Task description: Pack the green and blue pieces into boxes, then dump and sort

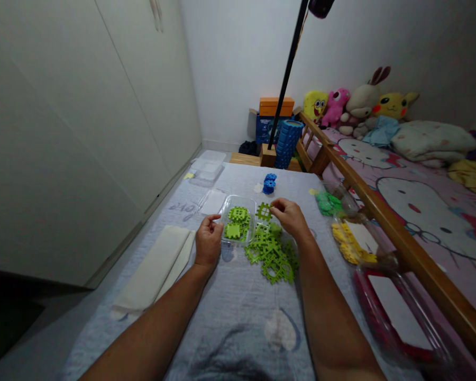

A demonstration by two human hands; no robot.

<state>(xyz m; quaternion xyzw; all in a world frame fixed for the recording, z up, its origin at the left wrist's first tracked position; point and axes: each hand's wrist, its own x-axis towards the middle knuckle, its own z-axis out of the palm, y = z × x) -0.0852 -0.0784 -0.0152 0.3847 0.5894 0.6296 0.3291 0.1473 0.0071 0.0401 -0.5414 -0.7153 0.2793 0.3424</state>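
My right hand pinches one green toothed building piece by its edge, held up just right of a clear plastic box. Inside that box lie several green building pieces, some stacked flat. My left hand is at the box's left side, fingers curled against its rim, steadying it. A loose heap of green pieces spreads over the cloth below my right hand, partly hidden by my right forearm.
Along the right edge stand clear boxes of green pieces, yellow pieces and red pieces. Blue pieces sit at the back. A folded cloth lies left, a clear lid behind it, and an empty box farther back.
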